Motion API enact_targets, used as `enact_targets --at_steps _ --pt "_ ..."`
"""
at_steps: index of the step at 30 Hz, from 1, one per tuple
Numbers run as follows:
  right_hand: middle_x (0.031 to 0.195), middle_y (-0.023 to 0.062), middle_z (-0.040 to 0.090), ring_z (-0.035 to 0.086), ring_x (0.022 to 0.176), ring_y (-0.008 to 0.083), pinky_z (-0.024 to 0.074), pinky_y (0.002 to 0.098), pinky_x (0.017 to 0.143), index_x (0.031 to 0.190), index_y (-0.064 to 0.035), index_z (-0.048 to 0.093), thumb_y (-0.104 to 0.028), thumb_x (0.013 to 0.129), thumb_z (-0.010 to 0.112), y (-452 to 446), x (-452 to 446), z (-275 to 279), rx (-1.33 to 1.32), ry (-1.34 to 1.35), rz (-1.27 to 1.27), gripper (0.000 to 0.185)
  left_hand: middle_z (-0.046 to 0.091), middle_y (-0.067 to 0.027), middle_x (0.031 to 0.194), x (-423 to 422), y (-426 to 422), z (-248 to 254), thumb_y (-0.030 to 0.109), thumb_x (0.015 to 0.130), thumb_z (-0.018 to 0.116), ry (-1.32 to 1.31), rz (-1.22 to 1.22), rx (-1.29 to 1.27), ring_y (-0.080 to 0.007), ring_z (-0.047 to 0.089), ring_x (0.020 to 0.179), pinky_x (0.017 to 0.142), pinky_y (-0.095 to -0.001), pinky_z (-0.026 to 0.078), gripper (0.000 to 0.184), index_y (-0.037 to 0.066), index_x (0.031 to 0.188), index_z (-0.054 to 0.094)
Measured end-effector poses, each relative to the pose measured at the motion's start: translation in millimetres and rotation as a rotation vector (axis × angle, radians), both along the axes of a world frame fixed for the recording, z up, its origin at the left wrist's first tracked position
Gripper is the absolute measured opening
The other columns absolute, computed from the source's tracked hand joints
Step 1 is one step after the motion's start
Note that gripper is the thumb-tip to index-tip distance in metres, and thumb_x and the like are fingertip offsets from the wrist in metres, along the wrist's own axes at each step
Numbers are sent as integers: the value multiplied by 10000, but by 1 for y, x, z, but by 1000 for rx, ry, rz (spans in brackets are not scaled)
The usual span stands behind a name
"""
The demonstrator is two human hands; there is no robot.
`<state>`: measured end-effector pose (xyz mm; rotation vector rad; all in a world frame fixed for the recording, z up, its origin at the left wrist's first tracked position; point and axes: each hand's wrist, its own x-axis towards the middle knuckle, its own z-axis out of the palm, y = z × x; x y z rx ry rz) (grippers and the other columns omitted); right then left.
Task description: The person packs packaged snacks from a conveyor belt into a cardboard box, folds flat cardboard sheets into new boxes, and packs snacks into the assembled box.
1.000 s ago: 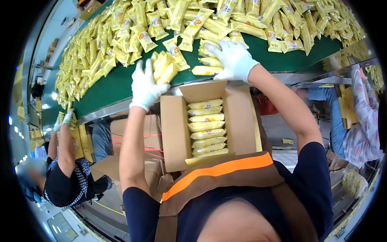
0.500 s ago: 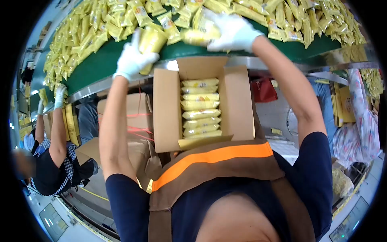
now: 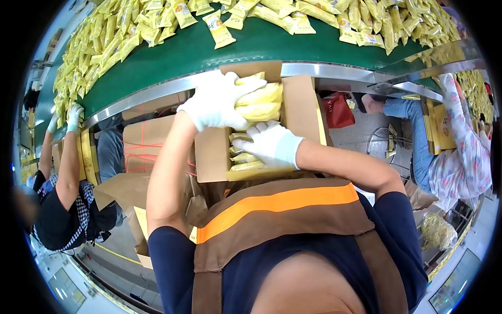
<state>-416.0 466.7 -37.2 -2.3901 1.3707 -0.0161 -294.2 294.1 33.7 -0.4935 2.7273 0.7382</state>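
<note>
An open cardboard box (image 3: pixel 306 107) stands in front of my chest, against the metal edge of the belt. White-gloved, my left hand (image 3: pixel 222 102) is at the box's back left, its fingers round a bunch of yellow packets (image 3: pixel 260 102) over the box opening. My right hand (image 3: pixel 269 145), also gloved, reaches into the front part of the box just below that bunch. Its fingers are spread over the row of packets (image 3: pixel 244 157) inside, and nothing shows held in it.
Many yellow packets (image 3: pixel 314 13) lie heaped on the green belt (image 3: pixel 198 52) beyond the box. A co-worker (image 3: pixel 65 193) works at the left, another person (image 3: pixel 460 146) sits at the right. A red bag (image 3: pixel 339 111) and a stool (image 3: pixel 384 144) are at the right.
Both hands have come back from the belt to the box. The bunch of packets has moved from the belt to over the box, and my right hand has gone down onto the row inside.
</note>
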Motion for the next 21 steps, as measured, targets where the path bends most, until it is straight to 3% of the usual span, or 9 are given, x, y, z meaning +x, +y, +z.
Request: enact_targets --at_steps 2,4,7,8,9,12,15,20,21 --pt "1189 207 549 551 1069 355 442 467 875 1411 -199 470 -357 743 754 7 -1 21 87 6 5 743 550 -153 1023 -4 11 -13 447 667 756 -11 -124 -441 -356 537 969 901 -419 419 729 289 1354 571" --pt "1129 167 551 524 1061 340 393 460 866 1403 -169 480 -411 720 763 9 -4 18 53 -26 6 778 554 -137 1008 -11 22 -25 471 649 760 60 -63 -486 -328 538 945 870 -431 411 714 309 1324 592" --pt "1212 218 535 531 1100 374 443 470 853 1420 -180 472 -424 708 772 10 -3 0 -43 -42 26 811 550 -128 1022 -36 47 -20 460 671 747 89 -2 -435 -321 528 975 850 -461 390 655 317 1294 604" --pt "1262 248 516 529 1133 387 460 472 861 1423 -191 477 -423 692 781 10 -6 1 65 -57 -1 826 544 -137 1068 -44 51 -28 454 671 752 85 -8 -456 -324 522 1002 869 -465 390 687 322 1322 577" --pt "1285 259 503 520 1157 383 455 467 888 1417 -201 488 -390 713 762 7 -10 18 177 -61 -10 779 538 -145 1114 -48 52 -45 448 671 756 81 -13 -475 -327 517 1030 887 -470 390 721 327 1351 549" --pt "1315 239 493 506 1185 377 448 456 923 1387 -186 513 -303 786 692 21 -12 12 105 -71 67 638 492 -172 1252 -34 50 -75 409 665 769 14 -38 -283 -346 489 1148 936 -468 388 891 346 1470 392" --pt "1327 142 519 520 1209 310 471 456 916 1231 -139 601 -279 824 639 12 -34 43 39 -75 243 432 477 -201 1332 -34 63 -99 288 762 706 39 -38 -452 -354 470 1211 976 -511 375 769 322 1468 402" --pt "1247 77 617 543 1210 252 456 381 977 1178 -137 657 -313 864 613 -20 -66 35 618 -230 391 362 471 -198 1367 -38 78 -89 197 858 575 61 -12 -588 -355 451 1254 1087 -583 283 609 288 1446 441" --pt "1151 120 665 600 1118 285 465 382 981 1175 -125 667 -332 895 595 -45 -81 74 737 -315 281 356 481 -183 1359 -35 70 -87 180 851 571 76 -6 -521 -346 468 1244 1070 -562 318 591 266 1425 459"
